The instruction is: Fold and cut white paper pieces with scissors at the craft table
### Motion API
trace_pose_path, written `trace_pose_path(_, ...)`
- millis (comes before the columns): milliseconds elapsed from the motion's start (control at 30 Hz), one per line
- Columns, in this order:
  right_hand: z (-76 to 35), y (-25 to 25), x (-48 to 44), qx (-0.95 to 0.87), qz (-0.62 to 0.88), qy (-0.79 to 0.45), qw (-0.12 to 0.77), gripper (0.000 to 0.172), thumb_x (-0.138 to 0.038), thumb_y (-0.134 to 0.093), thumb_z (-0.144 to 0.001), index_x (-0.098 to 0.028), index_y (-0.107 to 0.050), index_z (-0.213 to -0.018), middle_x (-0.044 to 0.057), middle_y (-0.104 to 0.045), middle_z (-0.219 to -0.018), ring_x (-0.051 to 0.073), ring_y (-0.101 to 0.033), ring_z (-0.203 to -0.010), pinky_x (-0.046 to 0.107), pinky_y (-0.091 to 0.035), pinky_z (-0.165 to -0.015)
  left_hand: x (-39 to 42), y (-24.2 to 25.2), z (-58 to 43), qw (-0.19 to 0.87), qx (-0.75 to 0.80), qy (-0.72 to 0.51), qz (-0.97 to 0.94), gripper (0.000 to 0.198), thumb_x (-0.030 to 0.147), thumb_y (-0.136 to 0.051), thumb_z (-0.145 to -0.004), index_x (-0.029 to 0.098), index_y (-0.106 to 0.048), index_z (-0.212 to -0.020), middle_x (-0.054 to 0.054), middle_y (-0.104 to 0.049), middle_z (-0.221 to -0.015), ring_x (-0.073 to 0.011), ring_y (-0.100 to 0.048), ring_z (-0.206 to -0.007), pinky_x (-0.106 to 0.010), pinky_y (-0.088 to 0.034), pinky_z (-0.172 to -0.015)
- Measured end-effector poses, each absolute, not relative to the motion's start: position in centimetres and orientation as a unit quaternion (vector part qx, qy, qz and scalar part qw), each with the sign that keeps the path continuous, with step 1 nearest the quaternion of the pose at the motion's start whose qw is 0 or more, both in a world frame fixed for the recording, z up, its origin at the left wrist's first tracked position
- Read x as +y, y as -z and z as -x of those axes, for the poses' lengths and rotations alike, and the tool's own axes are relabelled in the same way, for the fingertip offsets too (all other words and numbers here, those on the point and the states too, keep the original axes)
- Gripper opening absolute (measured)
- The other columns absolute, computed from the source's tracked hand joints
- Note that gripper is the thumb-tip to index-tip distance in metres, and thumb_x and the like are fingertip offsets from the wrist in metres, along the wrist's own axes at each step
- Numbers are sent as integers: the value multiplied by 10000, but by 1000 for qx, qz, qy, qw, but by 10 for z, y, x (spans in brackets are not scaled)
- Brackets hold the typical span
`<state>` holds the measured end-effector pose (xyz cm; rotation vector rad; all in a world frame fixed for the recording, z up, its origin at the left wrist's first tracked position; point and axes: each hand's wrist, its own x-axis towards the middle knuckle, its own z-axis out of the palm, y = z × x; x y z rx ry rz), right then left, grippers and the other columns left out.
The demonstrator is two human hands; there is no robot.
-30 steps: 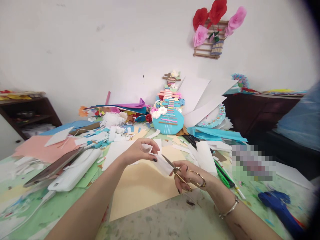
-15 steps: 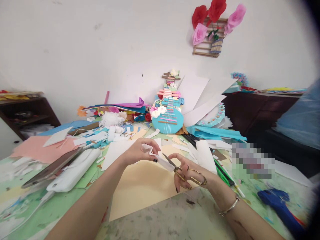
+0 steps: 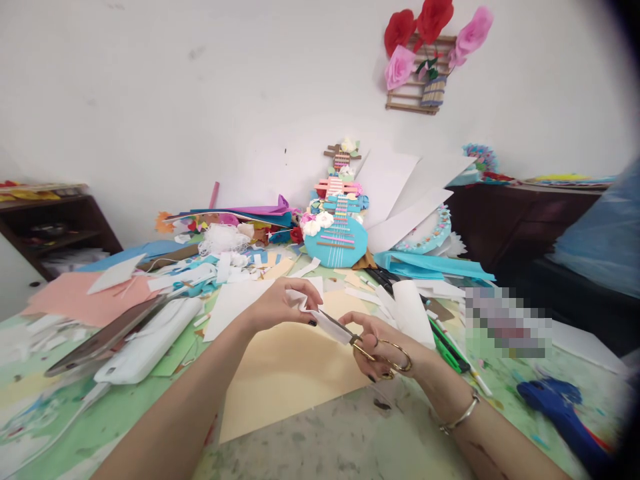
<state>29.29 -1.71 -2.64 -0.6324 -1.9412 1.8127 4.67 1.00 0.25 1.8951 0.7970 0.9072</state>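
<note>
My left hand (image 3: 287,303) pinches a folded piece of white paper (image 3: 334,327) above the middle of the table. Gold-handled scissors (image 3: 357,341) are in my right hand (image 3: 377,347), with fingers through the loops. Their blades lie along the white paper, pointing up and left toward my left fingertips, and look nearly closed on it. Below both hands lies a large cream sheet of paper (image 3: 280,380), and a white sheet (image 3: 230,303) is partly under my left wrist.
A white power bank-like device (image 3: 147,343) with a cable and a dark tablet-like slab (image 3: 100,337) lie left. A white paper roll (image 3: 413,313), green cutter (image 3: 447,347) and blue glue gun (image 3: 560,413) sit right. A turquoise paper instrument (image 3: 336,243) stands behind, among paper scraps.
The scissor blades have come closer together on the white paper, and my right fingers have drawn in around the handles. My left hand has barely moved.
</note>
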Motion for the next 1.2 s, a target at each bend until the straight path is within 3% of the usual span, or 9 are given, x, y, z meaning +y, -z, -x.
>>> trace_pose_path(300, -294, 24, -17, -693, 256, -642, 206, 621, -663, -484, -740, -175, -335, -1094, -90, -476, -481, 35, -233, -336, 166, -169, -334, 11, -6, -39, 433, 330, -391, -742, 193, 194, -750, -607, 150, -649, -766, -34, -624, -810, -145, -582, -759, -246, -483, -669)
trace_pose_path(533, -288, 17, -23, -720, 222, -619, 224, 613, -667, -371, -803, -142, -310, -1113, -91, -398, -500, 80, -303, -450, 225, -262, -459, 15, -4, -36, 431, 340, -411, -728, 214, 187, -759, -594, 148, -653, -775, -35, -639, -784, -141, -599, -712, -252, -498, -650)
trace_pose_path(833, -293, 29, -15, -729, 208, -626, 184, 596, -629, -446, -793, -163, -310, -1139, -27, -558, -606, 70, -340, -450, 216, -286, -459, 10, -3, -42, 483, 333, -401, -704, 228, 170, -747, -607, 141, -634, -803, -24, -650, -708, -131, -608, -670, -242, -495, -643)
trace_pose_path(1200, -290, 16, -23, -724, 223, -626, 186, 642, -684, -397, -773, -156, -297, -1124, -8, -571, -620, 79, -360, -479, 231, -294, -500, 8, -4, -46, 472, 343, -380, -718, 228, 206, -741, -604, 140, -639, -798, -38, -653, -748, -151, -617, -678, -268, -508, -641)
